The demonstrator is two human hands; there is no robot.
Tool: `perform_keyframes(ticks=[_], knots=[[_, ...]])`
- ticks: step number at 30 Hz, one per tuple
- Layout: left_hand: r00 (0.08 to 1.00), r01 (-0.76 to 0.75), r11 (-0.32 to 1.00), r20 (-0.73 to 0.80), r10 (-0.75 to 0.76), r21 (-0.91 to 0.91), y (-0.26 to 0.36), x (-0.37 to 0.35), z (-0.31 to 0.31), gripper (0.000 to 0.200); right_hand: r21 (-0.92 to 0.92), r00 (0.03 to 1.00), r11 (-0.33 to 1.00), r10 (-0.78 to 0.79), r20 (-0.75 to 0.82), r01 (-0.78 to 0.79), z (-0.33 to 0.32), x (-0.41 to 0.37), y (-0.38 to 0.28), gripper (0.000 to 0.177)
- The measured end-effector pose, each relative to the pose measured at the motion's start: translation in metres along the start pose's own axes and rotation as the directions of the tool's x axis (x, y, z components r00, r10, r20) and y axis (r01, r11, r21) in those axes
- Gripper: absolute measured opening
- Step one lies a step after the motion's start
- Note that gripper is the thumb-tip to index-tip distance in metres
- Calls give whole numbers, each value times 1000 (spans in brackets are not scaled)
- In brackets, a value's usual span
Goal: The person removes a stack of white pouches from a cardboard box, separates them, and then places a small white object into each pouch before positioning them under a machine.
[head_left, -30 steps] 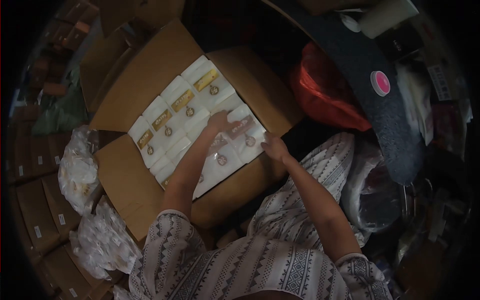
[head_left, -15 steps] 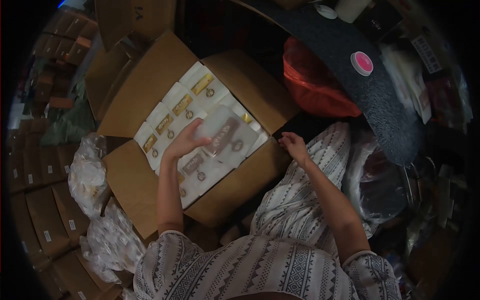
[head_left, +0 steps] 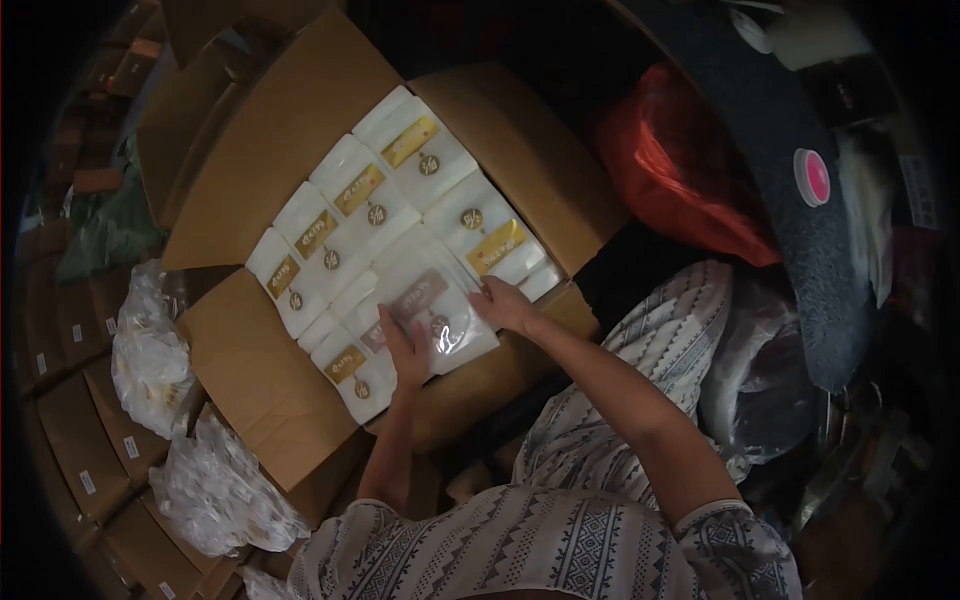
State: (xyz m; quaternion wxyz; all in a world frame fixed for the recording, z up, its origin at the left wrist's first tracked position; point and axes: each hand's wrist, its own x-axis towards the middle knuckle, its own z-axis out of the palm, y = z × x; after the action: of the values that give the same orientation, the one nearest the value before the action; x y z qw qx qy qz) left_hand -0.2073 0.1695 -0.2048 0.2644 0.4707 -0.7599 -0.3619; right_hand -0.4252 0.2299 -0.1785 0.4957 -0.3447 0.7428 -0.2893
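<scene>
A flat white packet (head_left: 421, 262) in shiny clear plastic, with a greyish-brown label and a round emblem, lies tilted over similar packs near the front of an open cardboard box (head_left: 270, 130). My left hand (head_left: 404, 352) rests at its lower left side, fingers stretched out and thumb apart. At the right edge of the same packet, my right hand (head_left: 508, 304) has its fingers curled and pressed against the plastic. Rows of white packs (head_left: 345, 225) with gold labels and brown round emblems fill the box. The fingertips of my right hand are partly hidden.
Box flaps (head_left: 265, 375) stand spread outward. Crumpled clear plastic bags (head_left: 225, 490) lie at the left beside stacked brown cartons (head_left: 80, 440). A red plastic bag (head_left: 680, 160) sits at the right, below a dark grey surface holding a pink-topped round tin (head_left: 812, 178).
My left hand has brought the packet down and toward me, onto the front packs. My right hand has moved left from outside the box to the packet's edge. The camera view has shifted.
</scene>
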Motion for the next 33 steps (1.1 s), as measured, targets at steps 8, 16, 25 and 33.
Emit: perform_keyframes(ticks=[8,16,25,33], knots=[[988,154,983,-25,-152,100,-4,-8,-1,62,-250,963,934,269,27,-254,11,3,-59,77],[995,55,995,78,-62,78,-11,-14,-7,56,-240,954,970,-41,-298,-33,41,-42,-64,67],[861,474,800,385,-333,-368,86,-8,-26,56,363,989,932,63,-136,-10,-22,-87,-38,50],[591,803,294,755,-284,-519,234,-23,-32,61,869,985,478,49,-167,124,-115,-208,-13,41]])
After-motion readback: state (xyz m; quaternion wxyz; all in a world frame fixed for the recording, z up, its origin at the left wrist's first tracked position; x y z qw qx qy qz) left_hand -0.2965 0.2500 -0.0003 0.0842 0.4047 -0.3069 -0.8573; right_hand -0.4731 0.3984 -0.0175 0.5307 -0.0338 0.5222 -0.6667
